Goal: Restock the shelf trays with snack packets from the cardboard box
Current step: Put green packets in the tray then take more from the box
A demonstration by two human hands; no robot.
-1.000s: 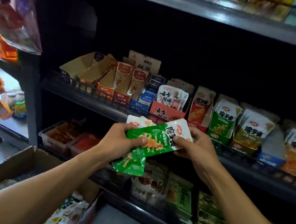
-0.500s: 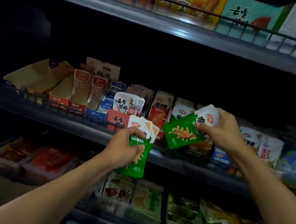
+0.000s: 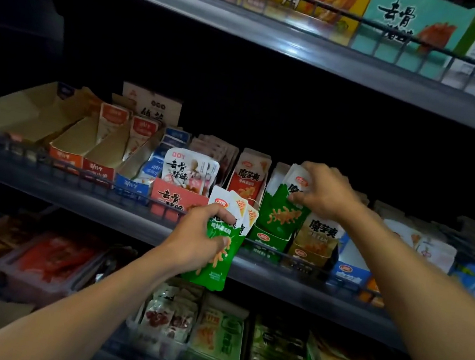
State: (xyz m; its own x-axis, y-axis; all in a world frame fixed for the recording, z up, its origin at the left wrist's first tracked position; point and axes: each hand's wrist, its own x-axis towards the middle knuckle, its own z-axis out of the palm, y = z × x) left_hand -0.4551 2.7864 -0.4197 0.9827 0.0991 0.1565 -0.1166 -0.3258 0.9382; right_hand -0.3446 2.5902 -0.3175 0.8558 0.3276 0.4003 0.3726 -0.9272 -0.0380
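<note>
A fanned bunch of green snack packets (image 3: 222, 239) is gripped in the left hand (image 3: 199, 242), fingers closed around the middle, just in front of the middle shelf's edge (image 3: 103, 203). At two o'clock from it, a single green packet (image 3: 279, 213) is pinched at its white top by the right hand (image 3: 323, 192) and is held upright in the green display tray (image 3: 267, 242). A tan tray (image 3: 312, 249) is seen just beside, at three o'clock.

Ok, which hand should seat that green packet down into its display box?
Right. The right hand already grips the green packet directly over the green display box. The left hand holds a fan of spare packets lower, in front of the shelf edge.
</note>
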